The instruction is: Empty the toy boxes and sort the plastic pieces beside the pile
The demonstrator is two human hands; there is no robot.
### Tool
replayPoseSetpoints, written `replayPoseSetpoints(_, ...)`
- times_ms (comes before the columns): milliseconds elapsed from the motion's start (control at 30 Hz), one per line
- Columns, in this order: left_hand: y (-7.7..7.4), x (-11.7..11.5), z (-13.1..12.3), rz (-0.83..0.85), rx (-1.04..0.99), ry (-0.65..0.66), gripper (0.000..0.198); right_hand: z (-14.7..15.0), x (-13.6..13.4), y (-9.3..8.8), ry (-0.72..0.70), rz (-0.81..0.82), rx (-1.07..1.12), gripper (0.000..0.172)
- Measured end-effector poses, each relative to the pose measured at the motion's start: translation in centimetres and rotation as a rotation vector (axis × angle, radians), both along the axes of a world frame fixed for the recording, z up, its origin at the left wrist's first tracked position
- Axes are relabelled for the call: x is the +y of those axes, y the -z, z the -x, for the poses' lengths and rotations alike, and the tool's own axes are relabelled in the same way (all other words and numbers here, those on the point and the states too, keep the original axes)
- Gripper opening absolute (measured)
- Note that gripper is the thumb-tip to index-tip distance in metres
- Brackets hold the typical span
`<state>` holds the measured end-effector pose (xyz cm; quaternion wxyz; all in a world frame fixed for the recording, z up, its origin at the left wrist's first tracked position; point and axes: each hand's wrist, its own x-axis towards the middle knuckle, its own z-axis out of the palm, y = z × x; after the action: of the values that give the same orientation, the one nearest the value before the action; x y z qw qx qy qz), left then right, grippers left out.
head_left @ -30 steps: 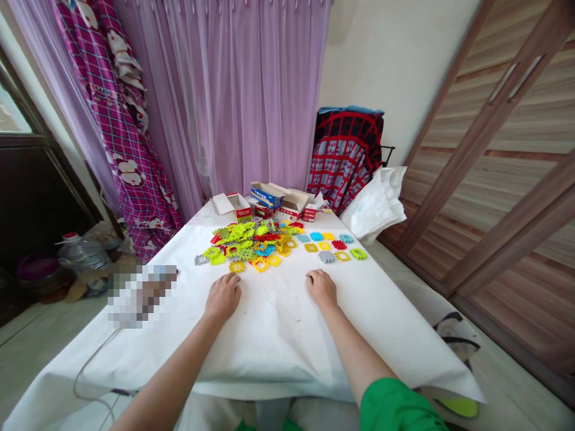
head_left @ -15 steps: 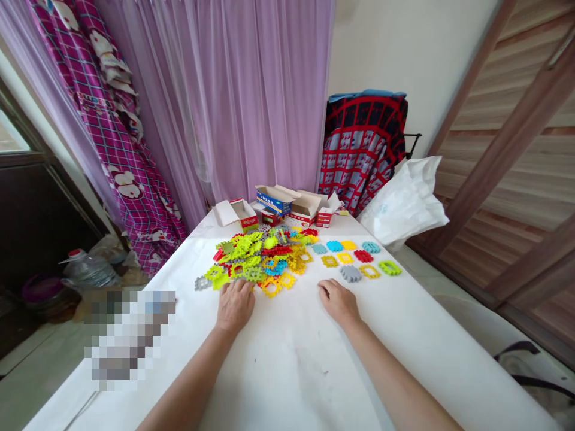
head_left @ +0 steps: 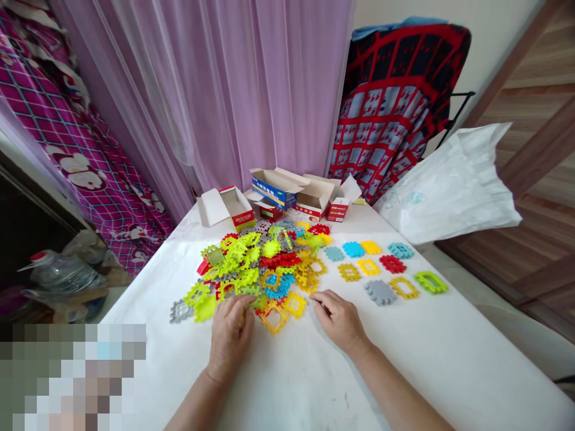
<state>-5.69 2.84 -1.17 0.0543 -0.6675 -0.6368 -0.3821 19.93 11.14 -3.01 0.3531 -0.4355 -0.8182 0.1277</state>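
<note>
A pile of notched plastic building pieces [head_left: 242, 254] in lime, red, yellow, blue and grey covers the middle of the table. My left hand [head_left: 230, 332] is at its front edge, fingers bent down beside a lime piece [head_left: 205, 308]. A bit of yellow shows between its thumb and forefinger; what it belongs to is hidden. Right of the pile, my right hand [head_left: 341, 320] rests near a yellow square frame piece [head_left: 294, 304]. Its fingers are curled together, and nothing shows in them.
Separate pieces, among them a grey one [head_left: 380, 292] and a lime frame [head_left: 431, 282], lie in rough rows at right. Open small boxes, one blue [head_left: 274, 190], stand behind the pile. A white bag [head_left: 453, 185] is beyond the table's right edge. Pixelation covers the lower left.
The view has come closer to the table. My left hand's fingers have bent inward, with yellow now showing by the thumb. My right hand has moved left, closer to the pile.
</note>
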Motion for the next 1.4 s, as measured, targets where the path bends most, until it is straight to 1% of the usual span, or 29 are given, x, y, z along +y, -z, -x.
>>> replayPoseSetpoints(200, 0.0, -0.7, 0.2, -0.071, -0.062, -0.030, 0.021, 0.4, -0.9, -0.2, -0.030, 0.082, 0.008, 0.026)
replayPoseSetpoints(333, 0.1, -1.1, 0.4, -0.105, -0.073, -0.047, 0.020, 0.7, -1.5, -0.2, -0.049, 0.092, 0.024, 0.025)
replayPoseSetpoints(533, -0.2, -1.8, 0.7, -0.140, -0.098, -0.028, 0.019, 0.5, -1.6, -0.2, -0.043, 0.095, 0.050, 0.023)
replayPoseSetpoints(600, -0.3, -2.0, 0.8, -0.137, -0.112, -0.022, 0.020, 0.5, -1.6, -0.3, -0.044, 0.071, 0.083, 0.023)
replayPoseSetpoints(700, -0.3, -2.0, 1.0, -0.090, -0.151, -0.026, 0.020, 0.5, -1.5, -0.4, -0.051, 0.035, 0.135, 0.022)
replayPoseSetpoints(933, -0.2, -2.1, 1.1, 0.013, -0.257, -0.050, 0.023, 0.3, -1.4, -0.4, -0.054, 0.042, 0.142, 0.020)
replayPoseSetpoints(1067, 0.3, -1.7, 1.2, -0.003, -0.263, -0.073, 0.024, 0.2, -1.5, -0.3, -0.049, 0.024, 0.138, 0.021)
replayPoseSetpoints(1167, 0.7, -1.4, 1.2, -0.017, -0.267, -0.067, 0.023, 0.3, -1.6, -0.3, -0.044, 0.014, 0.121, 0.022)
replayPoseSetpoints(1400, 0.8, -1.5, 1.2, -0.068, -0.262, -0.051, 0.021, 0.2, -1.8, -0.2, -0.049, 0.027, 0.080, 0.022)
